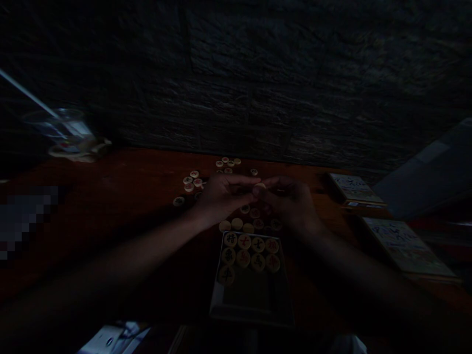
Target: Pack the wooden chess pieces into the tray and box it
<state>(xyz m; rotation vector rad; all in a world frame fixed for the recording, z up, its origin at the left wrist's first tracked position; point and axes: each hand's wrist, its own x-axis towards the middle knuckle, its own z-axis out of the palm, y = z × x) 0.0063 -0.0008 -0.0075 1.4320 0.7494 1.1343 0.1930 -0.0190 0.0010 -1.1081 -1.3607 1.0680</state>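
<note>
While both hands meet above the table (129, 196), entries are clocked from that meeting point, 12 o'clock being toward the wall (258, 73)

1. Game disc (260, 186): small, pale, round, so it has no long axis. It is held clear of the table, between the two sets of fingertips. Its tilt is lost in the dim light.
2. Left hand (224, 196): comes in from 8 o'clock, with thumb and forefinger drawn together on the disc, which lies at its 3 o'clock. This looks the nearer hand and the one pinching.
3. Right hand (291, 204): comes in from 4 o'clock, fingers curled, with the disc at its 9 o'clock. Its fingertips reach the disc, but whether they grip or merely touch cannot be told.
4. Tray (254, 300): dark and rectangular, at 6 o'clock. It holds nine lettered discs (250, 253) in two rows of four plus one, and its near half is bare.
5. Row of discs (236, 225): just beyond the tray's far edge, under the hands.
6. Scattered discs (193, 181): loose on the table from 10 to 12 o'clock.
7. Drinking glass (66, 128): well apart at 10 o'clock, with a thin rod leaning in it.
8. Printed boxes (354, 189): two, flat, at 3 and 4 o'clock
</note>
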